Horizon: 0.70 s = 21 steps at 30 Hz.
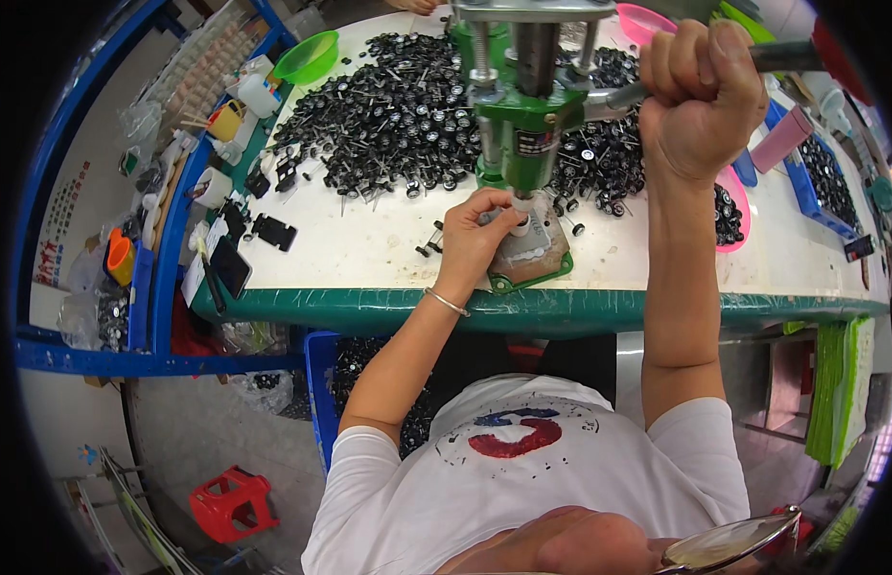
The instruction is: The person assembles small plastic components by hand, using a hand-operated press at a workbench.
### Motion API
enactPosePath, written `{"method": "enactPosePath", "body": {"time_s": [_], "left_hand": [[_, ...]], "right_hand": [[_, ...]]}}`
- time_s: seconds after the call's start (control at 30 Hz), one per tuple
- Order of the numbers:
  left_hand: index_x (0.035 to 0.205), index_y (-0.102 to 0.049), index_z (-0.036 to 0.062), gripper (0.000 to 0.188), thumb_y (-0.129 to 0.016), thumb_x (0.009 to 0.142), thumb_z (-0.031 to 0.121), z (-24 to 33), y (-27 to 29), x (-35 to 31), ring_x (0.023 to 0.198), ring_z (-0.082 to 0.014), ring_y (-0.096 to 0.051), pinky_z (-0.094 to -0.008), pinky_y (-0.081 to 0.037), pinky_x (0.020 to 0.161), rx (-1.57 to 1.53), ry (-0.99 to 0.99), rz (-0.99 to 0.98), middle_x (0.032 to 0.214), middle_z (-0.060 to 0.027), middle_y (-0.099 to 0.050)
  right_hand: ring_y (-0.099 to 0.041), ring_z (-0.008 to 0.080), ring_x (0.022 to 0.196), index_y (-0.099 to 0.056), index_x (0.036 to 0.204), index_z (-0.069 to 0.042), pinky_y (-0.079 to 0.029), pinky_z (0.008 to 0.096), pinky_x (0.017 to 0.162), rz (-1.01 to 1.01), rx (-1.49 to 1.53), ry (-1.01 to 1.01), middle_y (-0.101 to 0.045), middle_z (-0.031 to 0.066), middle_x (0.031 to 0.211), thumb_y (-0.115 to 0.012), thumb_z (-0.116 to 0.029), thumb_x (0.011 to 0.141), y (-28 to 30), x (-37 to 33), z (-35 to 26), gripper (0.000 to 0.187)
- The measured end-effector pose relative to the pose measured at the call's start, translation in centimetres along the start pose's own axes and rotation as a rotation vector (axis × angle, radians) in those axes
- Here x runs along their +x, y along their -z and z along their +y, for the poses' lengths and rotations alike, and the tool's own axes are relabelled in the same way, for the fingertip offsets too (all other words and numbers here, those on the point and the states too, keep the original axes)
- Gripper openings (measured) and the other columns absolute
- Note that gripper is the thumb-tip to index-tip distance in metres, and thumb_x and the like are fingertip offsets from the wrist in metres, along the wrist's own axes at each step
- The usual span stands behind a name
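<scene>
A green hand press [522, 125] stands on the white table [369, 249] in front of me. My right hand [705, 91] is raised and shut around the press lever [781, 56]. My left hand [474, 235] pinches a small white part [520, 227] on the press base [542, 254], directly under the ram. A silver bracelet [446, 302] circles my left wrist. A large heap of small black wheels with metal pins [398, 115] lies behind and to the left of the press.
A green bowl [307, 57] sits at the back left, pink bowls [733, 206] and a blue tray [820, 177] of black parts at the right. Bottles, cups and a phone [230, 266] crowd the left edge. A red stool [233, 503] stands on the floor.
</scene>
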<state>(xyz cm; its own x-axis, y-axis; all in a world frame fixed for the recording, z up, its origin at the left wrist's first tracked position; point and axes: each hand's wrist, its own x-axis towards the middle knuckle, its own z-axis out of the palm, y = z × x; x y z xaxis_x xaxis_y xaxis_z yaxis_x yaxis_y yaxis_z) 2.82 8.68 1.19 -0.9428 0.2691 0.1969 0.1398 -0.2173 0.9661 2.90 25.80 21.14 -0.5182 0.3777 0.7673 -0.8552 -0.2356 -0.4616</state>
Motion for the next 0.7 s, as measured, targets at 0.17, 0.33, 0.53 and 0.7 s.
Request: {"method": "enactPosePath", "body": {"time_s": [0.17, 0.33, 0.53, 0.7], "left_hand": [[0.094, -0.071, 0.0019, 0.013, -0.071, 0.082, 0.008, 0.9, -0.4, -0.1, 0.066, -0.0053, -0.06, -0.0203, -0.048, 0.063, -0.031, 0.072, 0.01, 0.075, 0.0003, -0.066], [0.091, -0.071, 0.0014, 0.013, -0.072, 0.082, 0.01, 1.0, -0.1, 0.1, 0.066, -0.0052, -0.06, -0.0202, -0.046, 0.061, -0.017, 0.054, 0.006, 0.075, 0.0013, -0.065], [0.091, -0.071, 0.0014, 0.012, -0.071, 0.082, 0.01, 0.8, 3.9, 0.4, 0.067, -0.0065, -0.06, -0.0205, -0.047, 0.061, 0.096, 0.046, 0.125, 0.076, -0.0006, -0.067], [0.083, -0.074, 0.0061, 0.02, -0.071, 0.076, 0.025, 0.9, 10.3, -0.1, 0.069, -0.025, -0.065, -0.0335, -0.051, 0.066, 0.932, 0.136, 0.165, 0.081, -0.0098, -0.069]], "right_hand": [[-0.016, 0.0088, 0.045, -0.027, 0.062, -0.014, -0.015, 0.0281, 0.043, -0.022, -0.019, -0.115, -0.022, -0.0027, 0.053, -0.052, -0.02, 0.09, 0.4, 1.4, -0.1, 0.038], [-0.033, 0.006, 0.04, -0.046, 0.068, -0.014, -0.027, 0.0246, 0.037, 0.032, -0.368, -0.411, -0.038, -0.0052, 0.054, -0.054, -0.02, 0.094, -2.1, 5.3, 1.8, 0.028], [-0.048, 0.0071, 0.05, -0.054, 0.076, -0.011, -0.036, 0.0235, 0.043, 0.006, -0.131, -0.69, -0.047, -0.0041, 0.061, -0.054, -0.024, 0.097, -1.0, 5.9, 4.7, 0.025], [-0.052, 0.0097, 0.067, -0.062, 0.099, -0.003, -0.042, 0.0242, 0.061, -0.358, -0.914, -0.137, -0.056, 0.0005, 0.075, -0.059, -0.025, 0.094, 8.4, 4.0, 4.3, 0.023]]}}
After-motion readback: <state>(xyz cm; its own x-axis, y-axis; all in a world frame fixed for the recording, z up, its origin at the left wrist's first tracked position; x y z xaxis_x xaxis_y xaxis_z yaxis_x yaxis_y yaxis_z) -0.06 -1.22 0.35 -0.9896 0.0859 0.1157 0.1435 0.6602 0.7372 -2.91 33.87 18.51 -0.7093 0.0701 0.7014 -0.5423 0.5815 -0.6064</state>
